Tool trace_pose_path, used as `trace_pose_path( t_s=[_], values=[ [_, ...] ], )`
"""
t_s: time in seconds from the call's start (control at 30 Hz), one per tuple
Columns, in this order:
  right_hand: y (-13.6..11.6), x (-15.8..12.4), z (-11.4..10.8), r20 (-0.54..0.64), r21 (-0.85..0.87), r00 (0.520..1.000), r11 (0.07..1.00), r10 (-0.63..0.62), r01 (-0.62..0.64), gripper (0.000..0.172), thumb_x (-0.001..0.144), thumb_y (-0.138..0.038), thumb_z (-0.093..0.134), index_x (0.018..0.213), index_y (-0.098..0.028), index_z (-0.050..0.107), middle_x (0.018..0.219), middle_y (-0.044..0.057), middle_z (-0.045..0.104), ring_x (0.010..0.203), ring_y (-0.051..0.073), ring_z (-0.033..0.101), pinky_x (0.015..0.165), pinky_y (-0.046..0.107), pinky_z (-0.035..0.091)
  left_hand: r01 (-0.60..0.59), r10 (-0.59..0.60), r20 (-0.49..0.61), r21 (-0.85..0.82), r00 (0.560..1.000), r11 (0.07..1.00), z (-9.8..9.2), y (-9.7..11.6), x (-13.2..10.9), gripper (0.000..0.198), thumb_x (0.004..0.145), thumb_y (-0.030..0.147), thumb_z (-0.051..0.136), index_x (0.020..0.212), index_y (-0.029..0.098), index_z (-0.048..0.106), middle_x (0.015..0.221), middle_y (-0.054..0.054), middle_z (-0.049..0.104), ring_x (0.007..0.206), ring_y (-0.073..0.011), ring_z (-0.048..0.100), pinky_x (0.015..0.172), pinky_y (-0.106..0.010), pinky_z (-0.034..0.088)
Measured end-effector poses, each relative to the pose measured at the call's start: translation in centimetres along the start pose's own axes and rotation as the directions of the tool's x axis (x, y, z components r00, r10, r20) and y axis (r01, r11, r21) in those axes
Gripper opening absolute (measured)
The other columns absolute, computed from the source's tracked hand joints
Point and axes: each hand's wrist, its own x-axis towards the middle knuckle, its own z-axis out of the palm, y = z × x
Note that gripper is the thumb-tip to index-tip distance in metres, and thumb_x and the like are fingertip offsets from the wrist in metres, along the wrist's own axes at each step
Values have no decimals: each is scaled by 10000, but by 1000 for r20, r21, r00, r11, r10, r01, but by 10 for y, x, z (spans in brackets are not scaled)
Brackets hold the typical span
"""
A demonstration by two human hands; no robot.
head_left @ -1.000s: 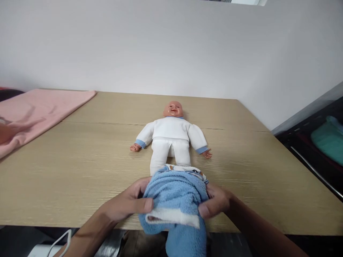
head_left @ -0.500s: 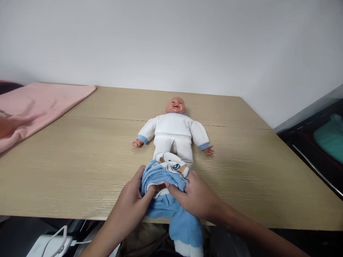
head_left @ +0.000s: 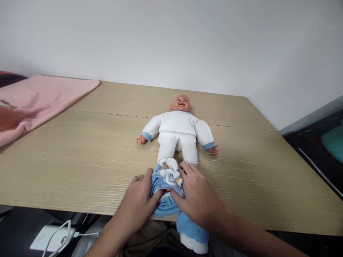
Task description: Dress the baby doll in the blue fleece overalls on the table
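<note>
A baby doll [head_left: 178, 123] in white clothes with blue cuffs lies on its back on the wooden table [head_left: 93, 160], its head toward the wall. At the doll's lower legs is a bunched blue fuzzy garment [head_left: 164, 205] with a white animal print. My left hand [head_left: 139, 198] grips the garment's left side, thumb at its opening. On the right side my right hand [head_left: 197, 194] is closed on the same cloth, fingers over the print. One blue leg or sleeve with a white end hangs over the table's front edge. The doll's feet are hidden.
A pink blanket [head_left: 50, 94] covers the table's far left, with a partly visible skin-toned object on it. Below the front edge at left sits a white device [head_left: 52, 237] with a cable. A dark case-like object holding teal cloth [head_left: 333, 142] is at the right.
The view has shifted slightly, moving the scene to the right. My right hand's fingers have come up over the printed part, and the garment's opening looks smaller between my thumbs.
</note>
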Motion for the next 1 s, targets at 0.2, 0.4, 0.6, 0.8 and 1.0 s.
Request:
trace_pose_path(
  t_s=[0.2, 0.4, 0.6, 0.8, 1.0],
  values=[
    [4, -8, 4, -34, -33, 994, 994, -104, 103, 268, 989, -328, 818, 1182, -159, 742, 1196, 161, 766, 1155, 378, 680, 1067, 578, 617, -49, 51, 21, -71, 998, 996, 2, -8, -1, 305, 984, 362, 567, 1247, 208, 572, 1099, -143, 737, 1086, -416, 649, 952, -521, 497],
    [-5, -14, 2, 28, -37, 997, 996, -76, 77, 345, 953, -293, 840, 1224, -114, 723, 1249, 208, 741, 1213, 432, 648, 1072, 631, 605, -64, 59, -32, -191, 998, 980, 8, -9, -7, 363, 978, 320, 580, 1323, 214, 540, 1176, -124, 715, 1112, -387, 641, 971, -513, 480],
    [-5, -15, 5, 34, 2, 999, 999, -37, 37, 336, 963, -242, 792, 1260, -128, 684, 1277, 196, 716, 1236, 436, 617, 1088, 681, 578, -112, 109, -34, -141, 993, 984, 6, -13, -7, 383, 960, 289, 609, 1330, 207, 556, 1228, -134, 706, 1142, -390, 643, 1023, -549, 468],
    [-2, -23, 9, 20, 95, 999, 995, -29, 27, 414, 945, -196, 742, 1338, -156, 617, 1367, 174, 676, 1306, 420, 592, 1161, 665, 545, -177, 192, 44, -224, 980, 958, 7, -24, -14, 671, 900, 206, 670, 1529, 219, 435, 1445, -165, 632, 1337, -387, 601, 1147, -565, 464],
    [3, -25, 9, 27, 180, 999, 983, -24, 19, 624, 908, -86, 659, 1510, -162, 515, 1444, 169, 643, 1342, 368, 634, 1173, 554, 579, -134, 126, -47, -346, 991, 929, 19, -22, -13, 601, 945, 259, 708, 1493, 224, 464, 1451, -164, 650, 1363, -384, 611, 1176, -574, 461]
  ],
)
